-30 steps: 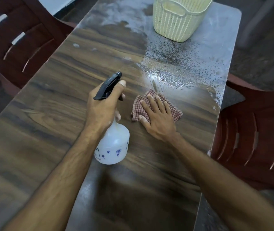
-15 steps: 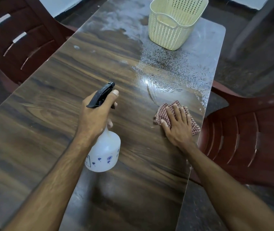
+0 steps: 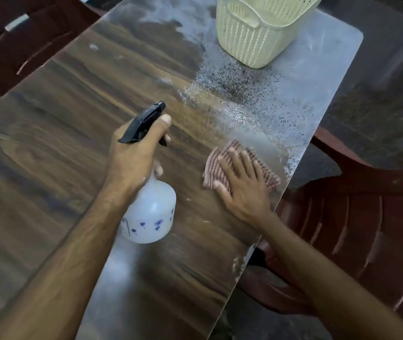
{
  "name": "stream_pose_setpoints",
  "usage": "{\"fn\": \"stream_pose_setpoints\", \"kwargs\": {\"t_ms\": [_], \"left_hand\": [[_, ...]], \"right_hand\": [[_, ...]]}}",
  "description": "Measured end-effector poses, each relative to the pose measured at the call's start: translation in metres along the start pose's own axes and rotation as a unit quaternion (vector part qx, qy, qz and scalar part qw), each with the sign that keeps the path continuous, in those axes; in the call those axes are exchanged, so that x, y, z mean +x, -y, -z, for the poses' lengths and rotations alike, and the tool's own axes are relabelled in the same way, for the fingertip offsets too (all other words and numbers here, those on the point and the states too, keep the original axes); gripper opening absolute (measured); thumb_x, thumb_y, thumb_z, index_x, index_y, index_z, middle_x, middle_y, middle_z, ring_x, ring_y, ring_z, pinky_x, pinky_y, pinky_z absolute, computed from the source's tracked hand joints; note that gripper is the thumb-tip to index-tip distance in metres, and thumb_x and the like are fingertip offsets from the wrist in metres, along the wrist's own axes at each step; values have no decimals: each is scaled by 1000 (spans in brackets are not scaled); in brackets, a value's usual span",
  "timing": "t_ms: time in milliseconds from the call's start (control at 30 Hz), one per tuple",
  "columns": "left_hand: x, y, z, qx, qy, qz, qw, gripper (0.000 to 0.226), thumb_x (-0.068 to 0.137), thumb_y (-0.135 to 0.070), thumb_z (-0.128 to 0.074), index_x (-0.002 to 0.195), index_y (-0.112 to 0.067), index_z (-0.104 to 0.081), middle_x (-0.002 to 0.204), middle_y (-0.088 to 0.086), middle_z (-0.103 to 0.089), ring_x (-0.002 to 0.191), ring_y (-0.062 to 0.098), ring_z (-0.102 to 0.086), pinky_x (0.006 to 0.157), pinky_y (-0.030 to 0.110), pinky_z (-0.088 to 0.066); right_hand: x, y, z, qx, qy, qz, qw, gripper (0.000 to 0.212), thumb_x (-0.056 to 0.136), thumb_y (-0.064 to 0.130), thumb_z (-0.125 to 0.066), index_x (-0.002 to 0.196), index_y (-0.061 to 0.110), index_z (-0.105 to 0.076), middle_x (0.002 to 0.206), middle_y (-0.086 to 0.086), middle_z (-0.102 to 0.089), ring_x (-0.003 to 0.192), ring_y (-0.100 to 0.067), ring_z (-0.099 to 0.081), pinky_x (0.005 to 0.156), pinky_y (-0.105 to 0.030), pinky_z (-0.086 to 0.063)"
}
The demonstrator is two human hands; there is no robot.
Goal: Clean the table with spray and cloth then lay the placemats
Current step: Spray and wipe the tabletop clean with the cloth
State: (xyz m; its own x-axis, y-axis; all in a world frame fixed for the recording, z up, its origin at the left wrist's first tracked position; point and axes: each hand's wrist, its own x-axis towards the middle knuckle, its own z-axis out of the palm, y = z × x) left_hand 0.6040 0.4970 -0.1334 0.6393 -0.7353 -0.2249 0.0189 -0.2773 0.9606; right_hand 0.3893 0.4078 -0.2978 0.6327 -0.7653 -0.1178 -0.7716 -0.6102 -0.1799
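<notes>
The right hand [image 3: 240, 185] lies flat, fingers straight and spread, pressing the red-checked cloth [image 3: 220, 165] against the wooden table [image 3: 48, 148] close to its right edge, just below the band of spray droplets [image 3: 244, 104], probably so the wipe can run into the wet patch. The left hand [image 3: 134, 158] grips the neck of the spray bottle [image 3: 151, 217], fingers curled about the black trigger head [image 3: 144, 123], nozzle aimed toward the far end, seemingly kept ready for another squirt. A cream plastic basket [image 3: 256, 38] stands near the far right corner, among the droplets. No placemats show, so laying them appears to wait on the wiping.
</notes>
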Motion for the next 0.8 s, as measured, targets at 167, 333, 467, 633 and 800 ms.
{"fn": "stream_pose_setpoints", "kwargs": {"t_ms": [167, 333, 467, 633, 800], "left_hand": [[10, -4, -19, -5, -9, 9, 1000, 25, 92, -39, -66, 94, -14, -69, 84, 7, -70, 34, 22, -45, 44, 27, -41], [16, -2, -25, 7, -18, 9, 1000, 26, 92, -39, -67, 95, -14, -70, 82, 5, -70, 34, 21, -46, 46, 30, -42], [19, -3, -31, 10, -19, 11, 1000, 26, 90, -42, -67, 94, -16, -70, 82, 4, -71, 35, 22, -46, 50, 34, -43], [21, -7, -37, 5, -32, 13, 999, 24, 92, -39, -67, 90, -15, -69, 80, 4, -70, 36, 23, -46, 48, 30, -41], [22, -5, -33, 3, -52, 16, 999, 27, 90, -40, -68, 86, -14, -70, 81, 7, -71, 38, 20, -48, 48, 31, -43]], "right_hand": [[-5, -51, 7, -21, 11, -32, 999, 66, 97, 65, -22, 157, 39, -12, 167, 4, -1, 153, -19, 3, 123, -46, 1], [74, -77, 26, 10, -16, -137, 990, 69, 97, 65, -18, 158, 32, -13, 167, -2, 0, 153, -23, 5, 123, -50, 2], [104, -42, 24, 2, 2, -96, 995, 70, 99, 64, -15, 159, 27, -11, 167, -7, 1, 153, -29, 3, 122, -54, 1], [38, 23, 1, 1, 13, 71, 997, 66, 99, 61, -19, 157, 31, -15, 166, -5, -6, 153, -29, -2, 123, -52, 0], [50, 47, -4, 14, 16, 140, 990, 62, 101, 59, -26, 155, 30, -27, 165, -3, -15, 153, -28, -6, 123, -49, -2]]}}
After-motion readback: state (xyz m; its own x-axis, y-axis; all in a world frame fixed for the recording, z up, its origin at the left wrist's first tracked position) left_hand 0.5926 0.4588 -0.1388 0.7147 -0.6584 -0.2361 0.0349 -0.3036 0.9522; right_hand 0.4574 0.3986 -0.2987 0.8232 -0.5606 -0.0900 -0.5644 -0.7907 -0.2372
